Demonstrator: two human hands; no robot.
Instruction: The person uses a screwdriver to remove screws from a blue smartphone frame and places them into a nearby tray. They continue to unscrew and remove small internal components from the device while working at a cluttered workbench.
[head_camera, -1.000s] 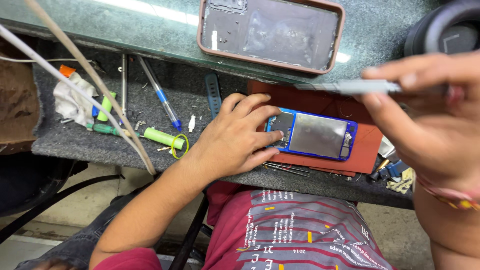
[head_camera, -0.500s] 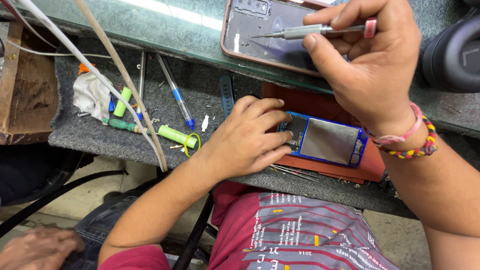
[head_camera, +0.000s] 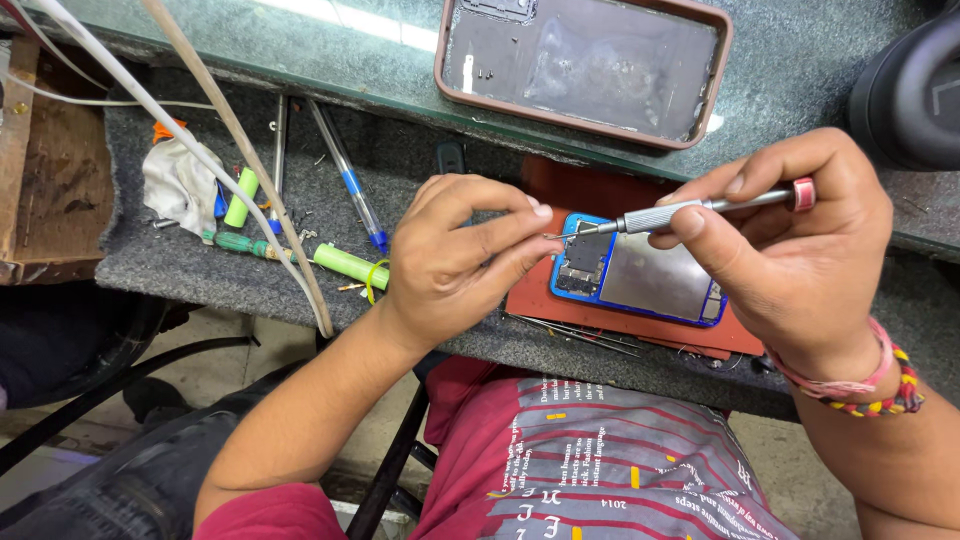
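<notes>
A blue-framed phone (head_camera: 640, 275) with its back off lies on a red mat (head_camera: 545, 300) at the bench's near edge. My left hand (head_camera: 460, 255) rests at the phone's left end, thumb and forefinger pinched at its top corner. My right hand (head_camera: 790, 240) holds a thin metal screwdriver (head_camera: 700, 208) with a red cap. The tool lies almost level, its tip at the phone's upper left corner, right by my left fingertips. Whether something tiny sits between those fingers cannot be made out.
A phone back in a brown case (head_camera: 585, 65) lies on the green glass top (head_camera: 300, 50). Left of my hand are a blue pen (head_camera: 350, 185), green-handled tools (head_camera: 345, 263), a rag (head_camera: 180, 185), cables (head_camera: 230, 150) and a wooden box (head_camera: 50, 170). A dark round object (head_camera: 910, 90) sits far right.
My right hand came down from the cased phone back to the blue phone, bringing the screwdriver tip to its corner. My left fingers drew together into a pinch there.
</notes>
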